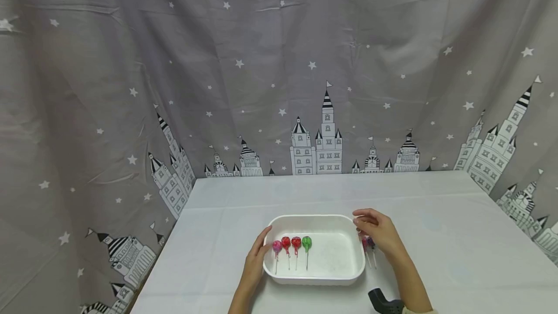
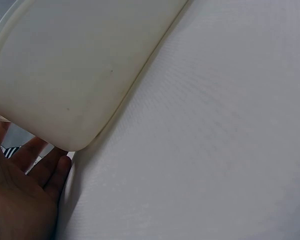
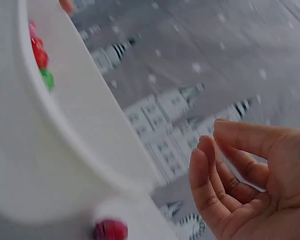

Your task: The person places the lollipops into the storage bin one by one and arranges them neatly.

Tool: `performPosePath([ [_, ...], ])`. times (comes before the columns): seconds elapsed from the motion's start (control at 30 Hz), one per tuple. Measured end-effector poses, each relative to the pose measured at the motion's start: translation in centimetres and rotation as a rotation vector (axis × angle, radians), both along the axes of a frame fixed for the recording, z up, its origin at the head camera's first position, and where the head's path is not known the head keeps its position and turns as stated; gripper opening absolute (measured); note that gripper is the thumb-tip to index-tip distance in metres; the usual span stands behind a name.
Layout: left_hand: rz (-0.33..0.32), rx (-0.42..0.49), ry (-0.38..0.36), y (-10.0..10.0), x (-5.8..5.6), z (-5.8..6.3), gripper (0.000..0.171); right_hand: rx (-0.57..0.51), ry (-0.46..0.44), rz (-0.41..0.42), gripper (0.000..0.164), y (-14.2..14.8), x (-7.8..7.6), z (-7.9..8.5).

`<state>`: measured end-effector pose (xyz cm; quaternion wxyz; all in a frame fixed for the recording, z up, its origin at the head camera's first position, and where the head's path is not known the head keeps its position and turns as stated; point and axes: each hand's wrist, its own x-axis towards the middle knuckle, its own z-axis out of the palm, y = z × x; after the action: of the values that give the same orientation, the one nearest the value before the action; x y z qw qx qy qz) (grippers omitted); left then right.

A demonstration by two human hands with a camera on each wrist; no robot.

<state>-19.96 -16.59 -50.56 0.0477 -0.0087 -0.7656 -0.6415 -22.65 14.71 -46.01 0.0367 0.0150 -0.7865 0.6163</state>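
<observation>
A white plastic tray [image 1: 331, 280] lies on the table. Inside, along its left half, several lollipops stand in a row: a pink one [image 1: 277, 246], two red ones [image 1: 296, 242] and a green one [image 1: 307, 243], sticks towards the person. My left hand [image 1: 254, 263] holds the tray's left end, thumb over the rim and fingers against the outer wall [image 2: 45, 167]. Just beyond the right rim, my right hand [image 1: 378, 230] hovers with fingers loosely bent and nothing between them [image 3: 245, 175]. Below it, two darker lollipops [image 1: 371, 243] lie beside the tray, partly hidden by the hand.
A white cloth covers the table [image 1: 209, 236]. Behind it hangs a grey curtain [image 1: 261, 86] printed with stars and castles, also along both sides. A black device [image 1: 385, 302] sits at my right wrist near the front edge.
</observation>
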Motion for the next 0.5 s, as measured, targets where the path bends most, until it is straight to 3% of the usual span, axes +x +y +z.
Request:
performPosePath([
  [0.2,0.0,0.005,0.0,0.1,0.0,0.1,0.041,0.027,0.019,-0.02,0.04,3.8,0.0,-2.6],
  [0.3,0.001,0.003,-0.002,0.1,0.0,0.0,0.041,0.058,-0.036,-0.043,0.043,5.0,0.0,-3.8],
  [0.5,0.005,0.002,0.001,0.1,0.0,0.0,0.041,0.101,-0.131,-0.009,0.053,6.3,-0.1,-5.6],
])
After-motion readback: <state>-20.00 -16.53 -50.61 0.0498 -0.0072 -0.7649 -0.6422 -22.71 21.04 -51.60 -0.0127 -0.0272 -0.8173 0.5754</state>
